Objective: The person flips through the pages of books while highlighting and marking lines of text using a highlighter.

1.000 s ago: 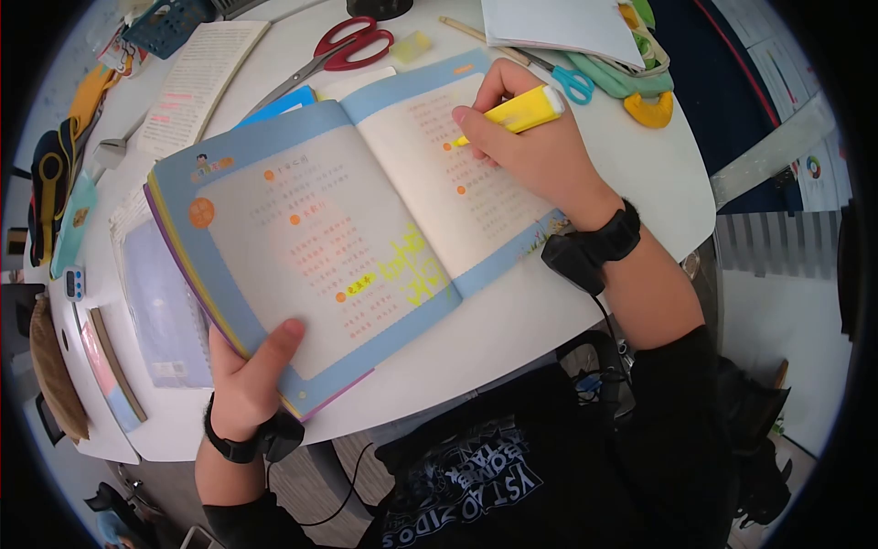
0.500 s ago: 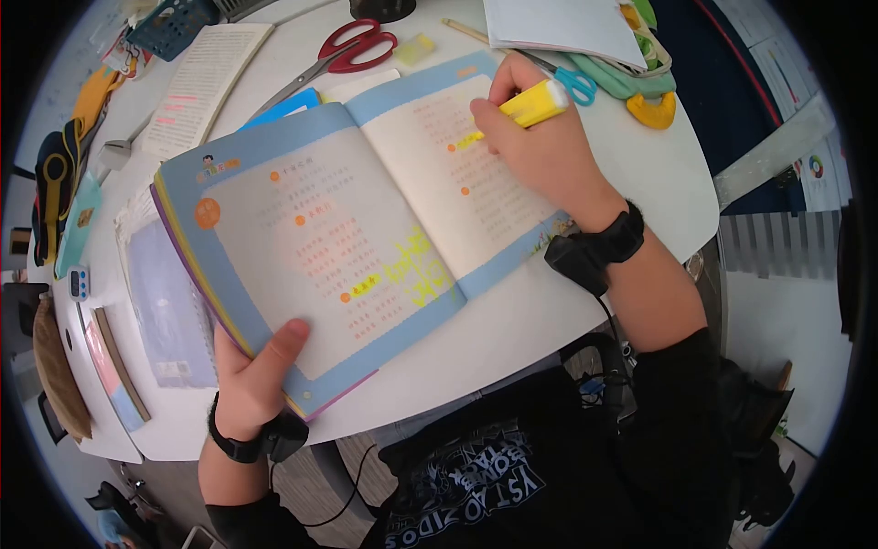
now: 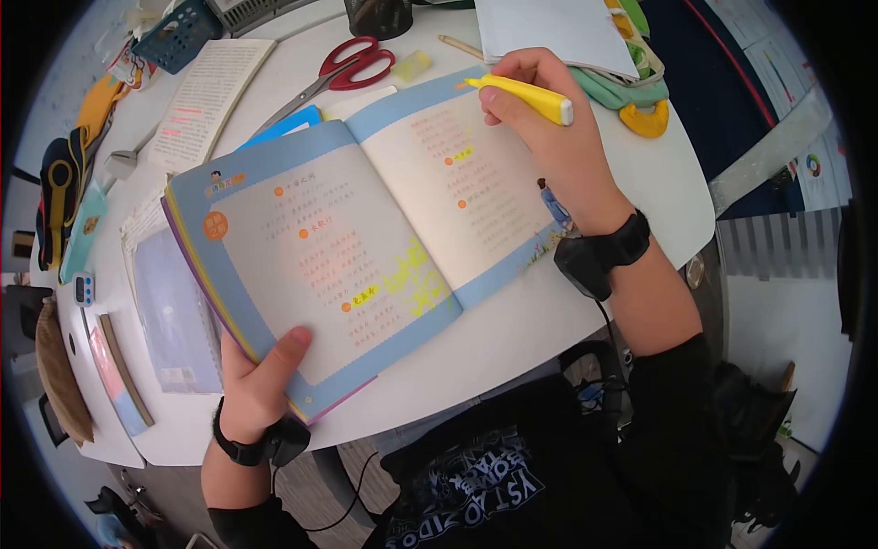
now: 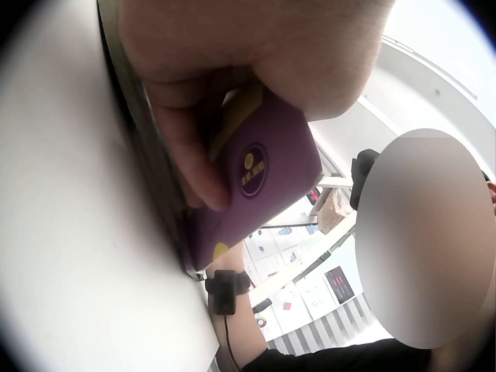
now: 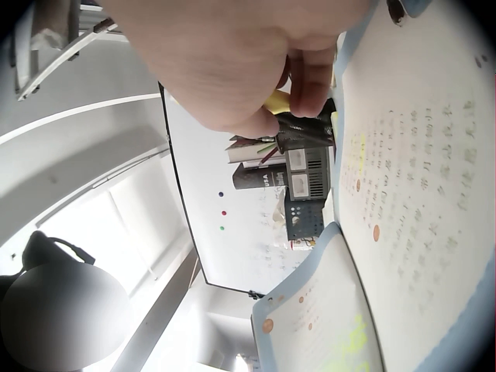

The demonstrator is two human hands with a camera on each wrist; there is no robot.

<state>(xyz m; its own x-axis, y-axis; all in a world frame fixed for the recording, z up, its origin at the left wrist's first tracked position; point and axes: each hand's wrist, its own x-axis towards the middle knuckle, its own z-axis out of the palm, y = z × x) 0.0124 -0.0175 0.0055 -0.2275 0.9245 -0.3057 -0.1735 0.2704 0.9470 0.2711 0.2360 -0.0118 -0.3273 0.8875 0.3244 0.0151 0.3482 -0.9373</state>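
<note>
An open book with blue page borders [image 3: 366, 220] lies tilted across the table's front. My left hand [image 3: 261, 380] grips its lower left corner, thumb on the page and fingers underneath; the left wrist view shows those fingers against the purple cover [image 4: 271, 163]. Pinched in my right hand [image 3: 567, 137] is a yellow highlighter [image 3: 526, 94], its tip at the top of the right page. Yellow marks [image 3: 416, 279] cover part of the left page, and a short yellow stroke [image 3: 464, 154] is on the right page. In the right wrist view my right hand [image 5: 248, 62] mostly hides the highlighter.
Red-handled scissors [image 3: 352, 69], an eraser-like yellow block [image 3: 412, 65] and a black mesh holder [image 3: 380, 16] are beyond the book. A printed book [image 3: 210, 101] and a spiral notebook [image 3: 174, 302] lie left. White paper [image 3: 553, 37] and a green pouch [image 3: 631, 87] are back right.
My right hand has lifted from the marked line toward the right page's top, and the highlighter has turned. A yellow stroke now shows on that line. My left hand keeps its grip.
</note>
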